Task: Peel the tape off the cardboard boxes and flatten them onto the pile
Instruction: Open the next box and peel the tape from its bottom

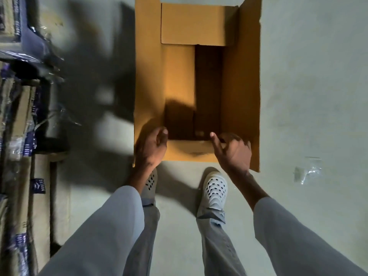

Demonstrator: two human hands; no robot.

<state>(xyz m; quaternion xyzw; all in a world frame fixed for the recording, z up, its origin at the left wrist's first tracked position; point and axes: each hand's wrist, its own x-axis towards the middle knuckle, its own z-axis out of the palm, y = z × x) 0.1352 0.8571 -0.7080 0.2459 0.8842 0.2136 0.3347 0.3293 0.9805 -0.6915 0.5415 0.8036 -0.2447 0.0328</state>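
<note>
An open brown cardboard box stands on the floor straight ahead, its flaps spread outward and its dark inside visible. My left hand hovers over the near left corner of the box with loosely curled fingers and holds nothing. My right hand is over the near flap at the right, fingers loosely bent with the forefinger stretched toward the opening; nothing shows in its grasp. No tape is clearly visible on the box.
A pile of flattened cardboard with purple printed tape and clear wrap lies along the left edge. A crumpled piece of clear tape lies on the grey floor at right. My feet in perforated clogs stand just behind the box.
</note>
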